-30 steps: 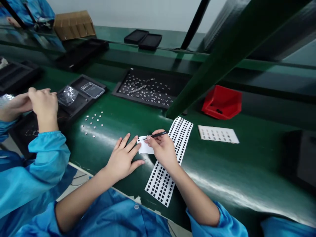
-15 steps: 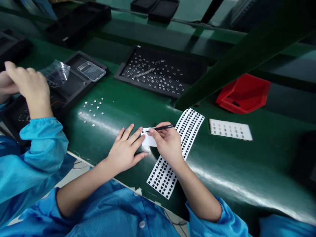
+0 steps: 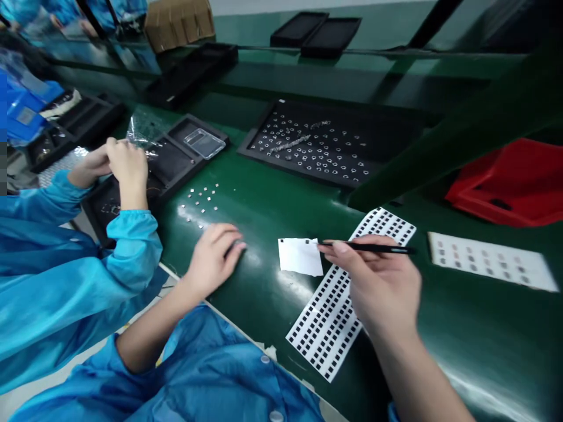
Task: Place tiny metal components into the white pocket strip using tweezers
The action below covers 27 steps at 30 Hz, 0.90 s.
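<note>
My right hand (image 3: pixel 380 281) pinches black tweezers (image 3: pixel 373 248), their tip at the right edge of a small white paper (image 3: pixel 300 257) lying on the green bench. Under that hand lies a long white sheet with rows of small black squares (image 3: pixel 334 319). My left hand (image 3: pixel 213 255) rests curled on the bench, left of the paper and apart from it, just below a scatter of tiny metal parts (image 3: pixel 200 202). Whether it holds a part I cannot tell.
A black tray (image 3: pixel 264 138) dotted with small metal rings lies behind. A red bin (image 3: pixel 514 181) and a white card (image 3: pixel 492 261) sit at the right. A co-worker's hands (image 3: pixel 116 164) in blue sleeves work over black trays (image 3: pixel 176 158) at the left.
My left hand has lifted off the white paper and moved left toward the loose metal parts. My right hand with the tweezers has drawn back to the right. The view has shifted.
</note>
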Tool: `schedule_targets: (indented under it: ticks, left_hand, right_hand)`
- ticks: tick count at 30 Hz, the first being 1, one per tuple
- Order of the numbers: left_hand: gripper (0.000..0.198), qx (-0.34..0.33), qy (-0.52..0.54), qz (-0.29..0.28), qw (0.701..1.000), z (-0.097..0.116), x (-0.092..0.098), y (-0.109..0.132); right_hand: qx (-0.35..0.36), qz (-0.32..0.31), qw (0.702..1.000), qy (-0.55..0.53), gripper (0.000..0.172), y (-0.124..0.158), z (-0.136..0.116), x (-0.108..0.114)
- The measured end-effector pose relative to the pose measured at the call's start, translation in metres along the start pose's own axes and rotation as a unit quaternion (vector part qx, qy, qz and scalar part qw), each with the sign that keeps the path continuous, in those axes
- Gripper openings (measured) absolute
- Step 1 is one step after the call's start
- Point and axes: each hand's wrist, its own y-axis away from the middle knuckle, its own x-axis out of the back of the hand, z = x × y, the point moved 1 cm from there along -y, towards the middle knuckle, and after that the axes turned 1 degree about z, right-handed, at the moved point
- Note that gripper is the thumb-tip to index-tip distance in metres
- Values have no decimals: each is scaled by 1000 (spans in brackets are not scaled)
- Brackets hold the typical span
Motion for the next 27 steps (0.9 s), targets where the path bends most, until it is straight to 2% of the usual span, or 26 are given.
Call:
schedule_targets:
  ticks: [3, 6, 10, 15, 19, 22, 25, 27]
  left_hand:
    - [20, 80, -168, -14, 982, -34, 34, 0]
    - [22, 120, -239, -63, 962, -59, 46, 0]
    - [21, 133, -198, -91, 967, -74, 39, -1]
    - [14, 136, -111, -102, 979, -77, 44, -9]
    - [14, 115, -64, -111, 985, -63, 44, -10]
    - [12, 124, 76, -81, 986, -36, 32, -10]
    - [7, 137, 281, -26, 950, 0, 19, -18]
    - [5, 111, 370, -6, 922, 25, 14, -27]
  right_hand:
    - [27, 24, 999, -6, 40, 3, -10, 7]
    - [30, 15, 999, -6, 38, 5, -11, 7]
    - [32, 9, 999, -12, 36, 6, -9, 4]
    - [35, 13, 999, -13, 35, 7, -12, 3]
    - [47, 9, 999, -15, 34, 7, -16, 2]
    - [59, 13, 998, -18, 33, 8, -21, 1]
    - [78, 19, 996, -34, 33, 9, -27, 2]
    - [93, 20, 995, -41, 32, 11, -31, 4]
